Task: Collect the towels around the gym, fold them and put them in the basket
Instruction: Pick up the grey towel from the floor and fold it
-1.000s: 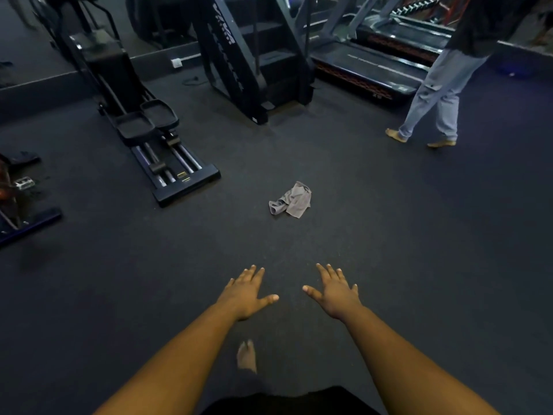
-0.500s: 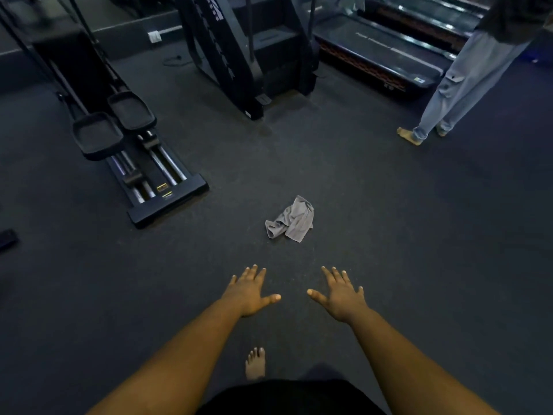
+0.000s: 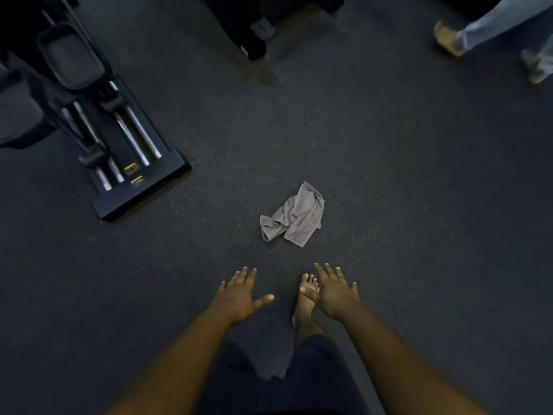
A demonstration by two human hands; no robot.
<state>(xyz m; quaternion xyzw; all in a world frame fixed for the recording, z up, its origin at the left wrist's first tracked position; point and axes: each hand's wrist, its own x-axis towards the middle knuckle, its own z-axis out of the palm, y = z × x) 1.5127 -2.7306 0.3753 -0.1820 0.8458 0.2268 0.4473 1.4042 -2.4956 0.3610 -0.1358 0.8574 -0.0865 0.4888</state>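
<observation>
A crumpled grey towel (image 3: 294,215) lies on the dark gym floor at the middle of the view. My left hand (image 3: 241,295) is stretched forward below it, palm down, fingers spread, holding nothing. My right hand (image 3: 333,290) is held out beside it, also open and empty, just short of the towel. My bare right foot (image 3: 305,301) is planted between the hands. No basket is in view.
A black stepper machine (image 3: 119,139) with pedals and steel rails stands at the left. The foot of another dark machine (image 3: 254,37) sits at the top centre. A person's legs in light trousers (image 3: 490,25) are at the top right. Dark floor (image 3: 419,190) surrounds the towel.
I have stepped closer and the view has tilted down: the towel now lies nearer my hands, my right foot has come forward, and the other person has shifted toward the top right edge.
</observation>
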